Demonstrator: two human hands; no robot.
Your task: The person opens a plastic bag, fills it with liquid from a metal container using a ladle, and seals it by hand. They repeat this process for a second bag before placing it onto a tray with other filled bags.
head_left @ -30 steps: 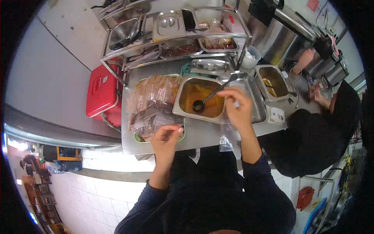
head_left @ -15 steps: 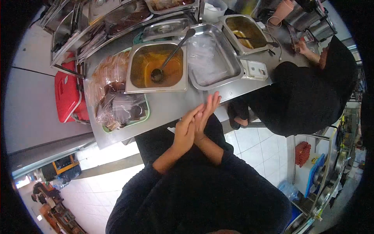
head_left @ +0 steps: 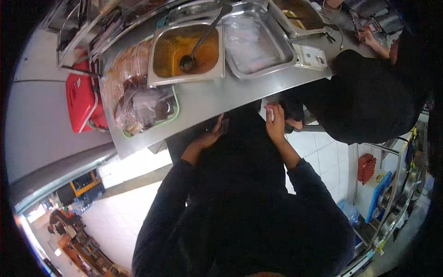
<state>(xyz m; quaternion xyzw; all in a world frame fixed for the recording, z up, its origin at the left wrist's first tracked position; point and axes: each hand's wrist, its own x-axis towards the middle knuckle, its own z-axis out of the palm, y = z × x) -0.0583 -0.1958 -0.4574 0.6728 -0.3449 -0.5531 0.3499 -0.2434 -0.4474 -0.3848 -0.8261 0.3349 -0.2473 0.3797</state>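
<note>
My left hand (head_left: 211, 135) is low over my dark-clothed lap, just below the front edge of the steel table (head_left: 203, 98). Its fingers look stretched out, partly in shadow, and I see no object held. My right hand (head_left: 276, 123) is on the other side of my lap, also below the table edge. Its fingers are loosely bent and apart, with nothing plainly in them. On the table above stands a square steel pan (head_left: 221, 69) of orange-brown sauce with a ladle (head_left: 187, 62) in it. Beside it a steel tray (head_left: 288, 62) holds clear plastic bags.
A green-rimmed tray (head_left: 177, 108) with bagged food sits at the table's left. A white phone-like device (head_left: 311, 57) lies by the steel tray. A co-worker in black (head_left: 374, 97) sits to the right, a hand (head_left: 368, 37) at the table. A red cooler box (head_left: 80, 99) stands left.
My hands were pressed together in front of the table edge; they have parted to either side of my lap and dropped lower. The view has tilted, shifting the table upward.
</note>
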